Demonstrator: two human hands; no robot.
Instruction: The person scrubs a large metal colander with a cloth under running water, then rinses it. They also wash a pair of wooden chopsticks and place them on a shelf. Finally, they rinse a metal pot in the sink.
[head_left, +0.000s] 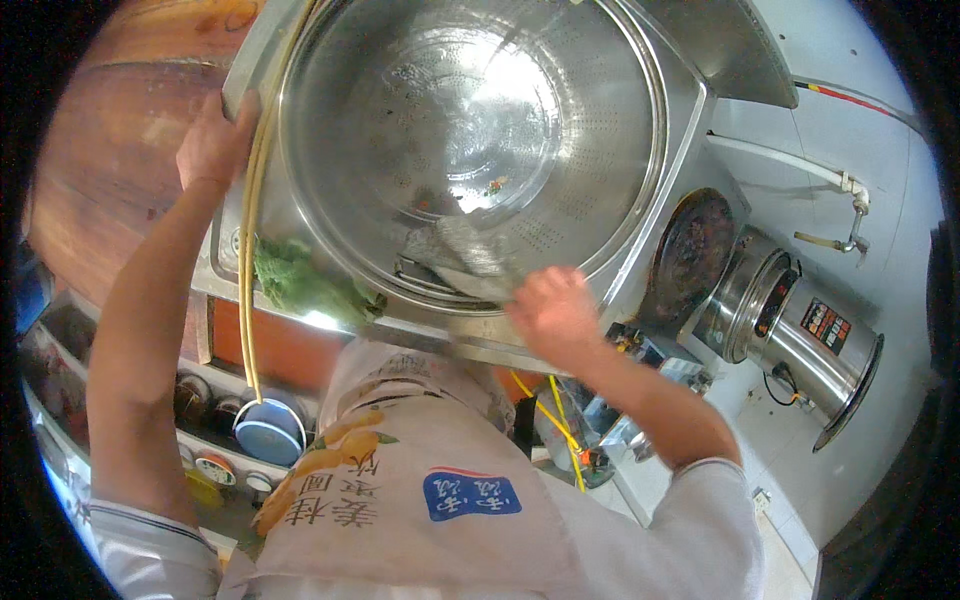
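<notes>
A large perforated stainless-steel basin (600, 180) fills the steel sink (679, 169) in front of me. Small red and green food scraps (495, 186) lie on its bottom. My right hand (555, 319) is blurred at the basin's near rim, closed around a greyish, shiny item (465, 251), a cloth or a brush, that reaches inside. My left hand (214, 146) rests at the sink's left edge, beside long yellow tubes (259, 180); its fingers are partly hidden. A crumpled green mesh or cloth (300, 277) lies on the near-left corner of the sink.
A brown wooden surface (135, 165) adjoins the sink on the left. Below it are a blue lidded bucket (270, 435) and several jars (214, 469). To the right stand a dark round lid or pan (690, 247), a steel cylindrical appliance (795, 315) and a wall tap (855, 236).
</notes>
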